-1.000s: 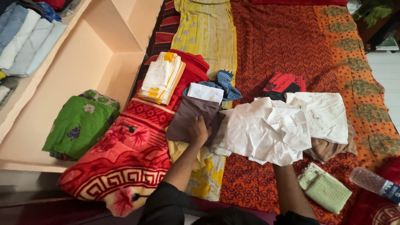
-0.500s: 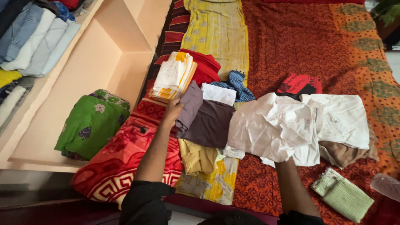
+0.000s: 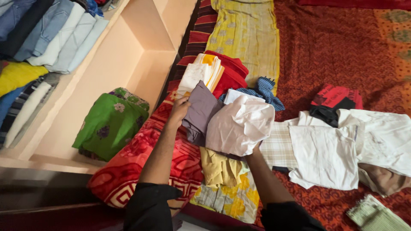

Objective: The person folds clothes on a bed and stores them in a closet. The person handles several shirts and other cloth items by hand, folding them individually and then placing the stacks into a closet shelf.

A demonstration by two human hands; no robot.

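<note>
My left hand [image 3: 179, 108] pinches the edge of a folded grey-brown cloth [image 3: 200, 112]. My right hand [image 3: 255, 147] is tucked under a crumpled white shirt [image 3: 239, 124], lifted against the cloth at its three o'clock side; I cannot tell how those fingers are curled. Below both, at six o'clock, lies a mustard garment [image 3: 218, 167] on the bed [image 3: 338, 47]. At three o'clock more white clothes [image 3: 325, 154] lie loose, unsorted. At nine o'clock a green bundle [image 3: 111, 124] sits in the shelf [image 3: 107, 68], judging the sorting partly done.

A bed's red-orange patterned spread [image 3: 342, 55] carries scattered folded clothes [image 3: 325, 154].
</note>
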